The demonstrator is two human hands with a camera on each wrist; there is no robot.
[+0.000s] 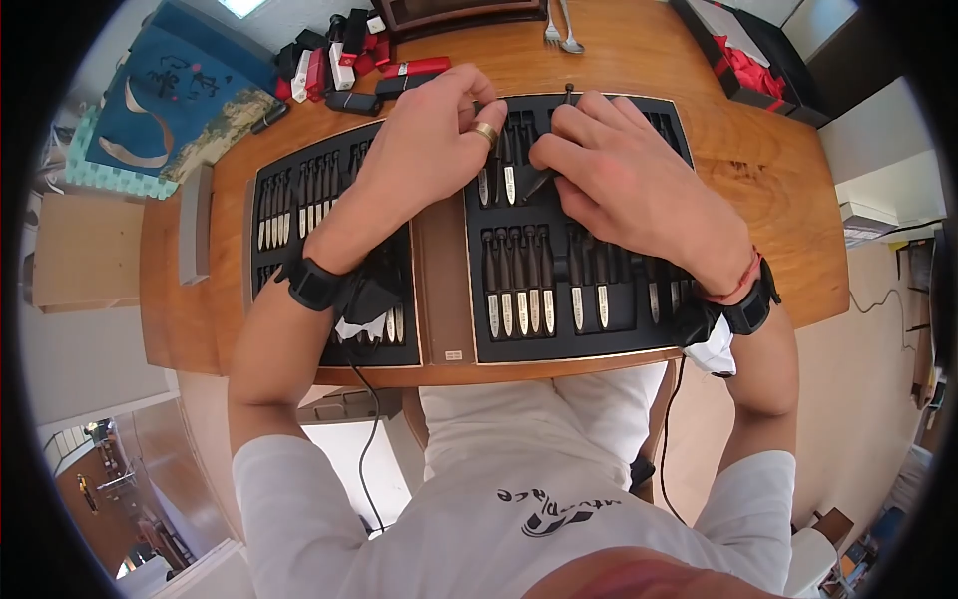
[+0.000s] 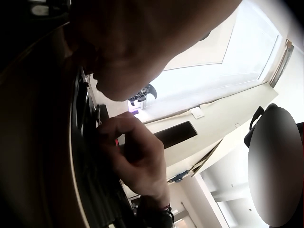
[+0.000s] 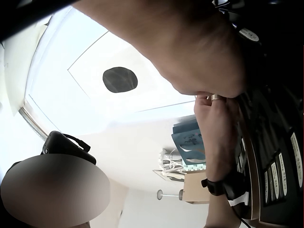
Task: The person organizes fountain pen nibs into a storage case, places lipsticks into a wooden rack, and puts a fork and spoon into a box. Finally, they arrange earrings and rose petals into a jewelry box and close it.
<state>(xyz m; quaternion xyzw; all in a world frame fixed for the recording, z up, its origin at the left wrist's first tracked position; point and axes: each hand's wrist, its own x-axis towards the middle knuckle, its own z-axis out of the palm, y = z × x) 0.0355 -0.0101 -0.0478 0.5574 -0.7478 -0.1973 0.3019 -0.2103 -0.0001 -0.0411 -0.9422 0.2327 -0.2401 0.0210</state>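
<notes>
An open, book-like case [image 1: 439, 290] lies on the table, its black trays filled with rows of slim dark tools [image 1: 519, 280] that have pale, labelled ends. My left hand [image 1: 424, 135], wearing a gold ring, bends its fingers over the top left of the right-hand tray; I cannot tell whether they hold anything. My right hand [image 1: 624, 175] curls around a slim dark tool [image 1: 539, 186], whose tapered end shows below the fingers and round knob above them. In the left wrist view the right hand [image 2: 137, 156] is low over the tray. The right wrist view shows the left hand [image 3: 216, 114] beside it.
Small red, black and white boxes [image 1: 341, 68] and a blue bag [image 1: 175, 85] stand at the back left. A fork [image 1: 552, 35] and spoon [image 1: 570, 42] lie behind the case. At the back right is a black box [image 1: 743, 60] with red lining. Cables hang from both wrists.
</notes>
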